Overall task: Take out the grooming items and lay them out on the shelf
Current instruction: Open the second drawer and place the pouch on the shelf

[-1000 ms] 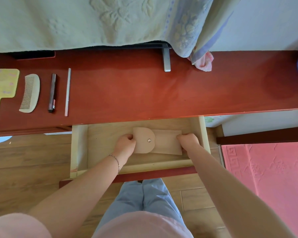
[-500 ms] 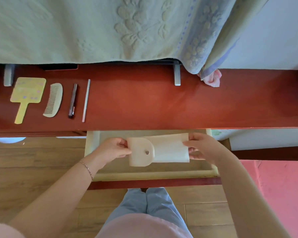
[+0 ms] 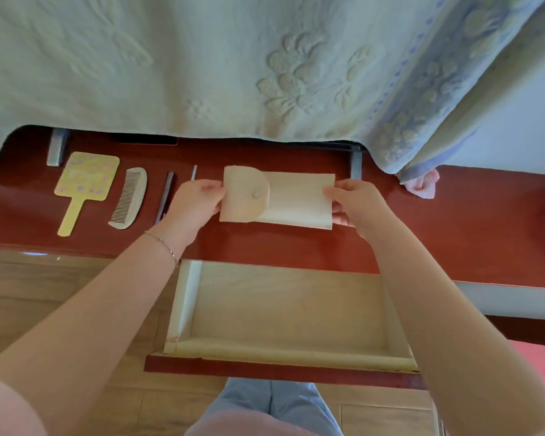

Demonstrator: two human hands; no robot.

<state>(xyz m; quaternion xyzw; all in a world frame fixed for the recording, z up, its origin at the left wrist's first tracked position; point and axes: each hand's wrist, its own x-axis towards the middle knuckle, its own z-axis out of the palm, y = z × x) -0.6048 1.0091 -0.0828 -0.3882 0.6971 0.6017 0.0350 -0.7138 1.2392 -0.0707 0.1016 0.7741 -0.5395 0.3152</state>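
**Pouch held over the shelf, one hand at each end**

You hold a flat beige pouch [image 3: 277, 198] with a rounded flap and a small snap button, level above the red shelf [image 3: 296, 247]. Your left hand [image 3: 195, 201] pinches the flap end, thumb on top; your right hand [image 3: 356, 202] pinches the opposite end the same way.

To the left on the shelf lie a yellow hand mirror [image 3: 82, 184], a pale comb [image 3: 129, 198], a dark stick [image 3: 166, 196] and a thin pale stick [image 3: 194, 173], side by side; your left hand covers the lower parts of both sticks. A quilted blanket [image 3: 233, 64] overhangs the shelf's back edge. Below, the wooden drawer [image 3: 183, 303] stands open.
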